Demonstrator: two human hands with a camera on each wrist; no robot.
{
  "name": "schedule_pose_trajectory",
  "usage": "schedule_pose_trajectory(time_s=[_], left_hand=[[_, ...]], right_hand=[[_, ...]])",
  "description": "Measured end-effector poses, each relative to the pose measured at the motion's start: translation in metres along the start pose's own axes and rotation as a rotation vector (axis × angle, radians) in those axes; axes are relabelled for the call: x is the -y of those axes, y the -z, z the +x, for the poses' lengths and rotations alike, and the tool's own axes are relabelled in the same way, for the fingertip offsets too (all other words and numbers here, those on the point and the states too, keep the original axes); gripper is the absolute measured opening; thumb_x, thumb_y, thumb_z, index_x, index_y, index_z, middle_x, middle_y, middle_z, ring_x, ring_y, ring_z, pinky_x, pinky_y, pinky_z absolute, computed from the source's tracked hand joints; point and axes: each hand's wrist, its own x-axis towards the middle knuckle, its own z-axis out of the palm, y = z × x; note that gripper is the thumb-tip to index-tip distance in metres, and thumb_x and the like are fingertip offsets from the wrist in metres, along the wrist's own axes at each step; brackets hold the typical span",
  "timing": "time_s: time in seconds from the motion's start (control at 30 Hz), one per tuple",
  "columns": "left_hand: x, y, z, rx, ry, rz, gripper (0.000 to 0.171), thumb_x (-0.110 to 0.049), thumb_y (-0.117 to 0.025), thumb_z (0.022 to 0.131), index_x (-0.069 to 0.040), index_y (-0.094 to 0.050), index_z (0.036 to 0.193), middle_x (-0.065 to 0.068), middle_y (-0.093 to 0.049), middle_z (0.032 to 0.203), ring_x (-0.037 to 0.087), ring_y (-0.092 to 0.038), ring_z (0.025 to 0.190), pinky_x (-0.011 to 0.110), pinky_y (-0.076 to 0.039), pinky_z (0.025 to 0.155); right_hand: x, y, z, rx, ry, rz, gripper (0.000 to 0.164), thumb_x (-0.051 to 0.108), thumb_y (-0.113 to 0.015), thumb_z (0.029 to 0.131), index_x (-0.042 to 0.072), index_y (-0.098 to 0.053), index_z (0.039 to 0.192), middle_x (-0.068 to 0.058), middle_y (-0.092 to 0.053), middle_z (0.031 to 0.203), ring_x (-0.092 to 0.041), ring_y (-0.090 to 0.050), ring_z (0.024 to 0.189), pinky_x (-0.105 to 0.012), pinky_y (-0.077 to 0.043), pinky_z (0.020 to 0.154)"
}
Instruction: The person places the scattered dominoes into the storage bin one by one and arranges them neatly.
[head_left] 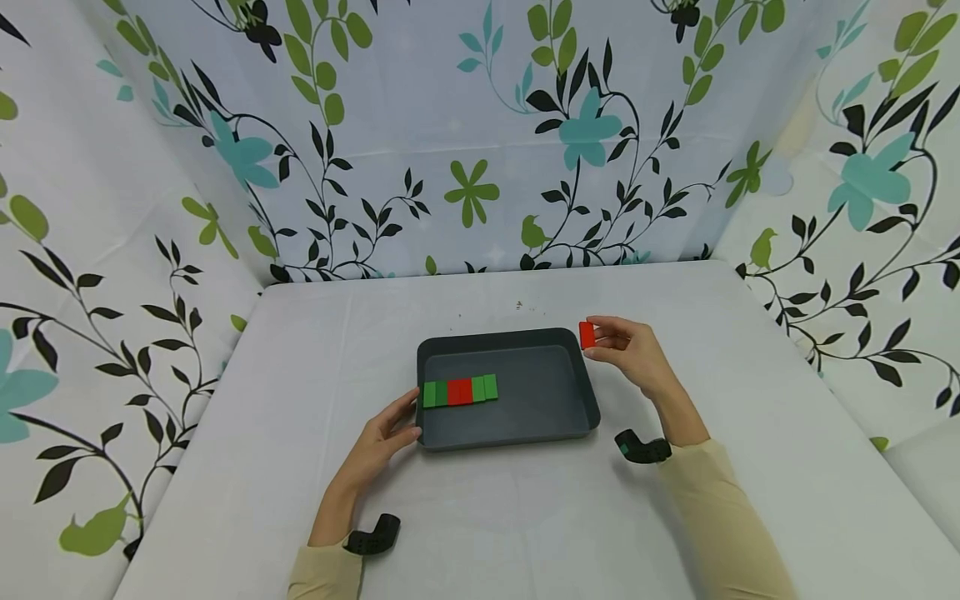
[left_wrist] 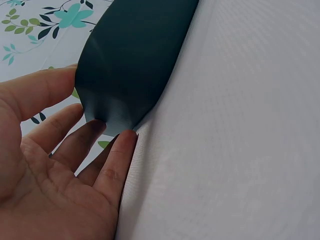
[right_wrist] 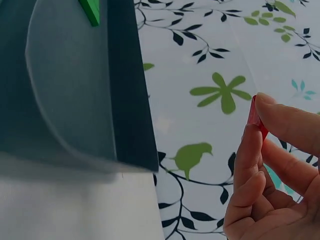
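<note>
A dark grey rectangular tray (head_left: 525, 442) sits on the white-covered table. Inside it, toward the left, several flat green tiles (head_left: 483, 387) and red tiles (head_left: 460, 392) lie side by side in one row. My left hand (head_left: 378, 442) touches the tray's left end with fingertips and thumb, its fingers loosely spread. Just beyond the tray's far right corner, my right hand (head_left: 630, 350) pinches a small flat red tile (head_left: 587, 335) between thumb and fingers. The right wrist view shows this red tile (right_wrist: 255, 117) edge-on, apart from the tray wall (right_wrist: 131, 100).
The white table (head_left: 480, 517) extends around the tray. Tiny brown specks (head_left: 519, 305) dot it behind the tray. A leaf-patterned curtain (head_left: 465, 142) hangs along the back and sides. A black band device (head_left: 375, 535) is on the left wrist, another (head_left: 643, 447) on the right.
</note>
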Motion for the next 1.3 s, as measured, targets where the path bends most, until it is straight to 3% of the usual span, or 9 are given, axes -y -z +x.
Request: schedule_pose_trajectory(time_s=[0.43,0.77,0.97,1.3], left_hand=[[0.000,0.000,0.001,0.006,-0.012,0.025,0.066,-0.010,-0.062,0.095,-0.005,-0.030,0.153,0.018,-0.024,0.161,0.037,-0.020,0.149,0.010,-0.037,0.103],[0.000,0.000,0.001,-0.006,0.015,0.018,0.067,-0.010,-0.063,0.095,-0.008,-0.031,0.153,0.014,-0.024,0.161,0.033,-0.021,0.150,0.008,-0.037,0.102],[0.000,-0.001,0.001,-0.005,0.012,0.017,0.066,-0.008,-0.061,0.095,-0.007,-0.031,0.153,0.014,-0.024,0.161,0.033,-0.021,0.150,0.009,-0.037,0.103],[0.000,-0.001,0.001,-0.009,0.015,0.024,0.066,-0.008,-0.061,0.095,-0.007,-0.031,0.153,0.013,-0.025,0.161,0.033,-0.022,0.149,0.032,-0.034,0.115]], right_hand=[[-0.001,-0.044,0.014,0.095,0.028,0.000,0.052,0.004,-0.075,0.084,-0.002,-0.058,0.132,-0.024,-0.061,0.113,-0.020,-0.062,0.089,-0.015,-0.053,0.075],[-0.003,-0.084,0.020,0.165,0.039,-0.119,0.049,0.005,-0.080,0.079,0.000,-0.064,0.125,-0.019,-0.067,0.105,-0.022,-0.065,0.085,-0.027,-0.053,0.075],[-0.008,-0.103,0.023,0.205,0.013,-0.209,0.049,0.005,-0.082,0.076,0.003,-0.067,0.123,-0.014,-0.067,0.103,-0.019,-0.069,0.082,-0.025,-0.053,0.069],[-0.017,-0.121,0.029,0.237,-0.009,-0.332,0.049,0.003,-0.083,0.074,-0.002,-0.067,0.120,-0.009,-0.066,0.090,-0.012,-0.066,0.071,-0.022,-0.051,0.060]])
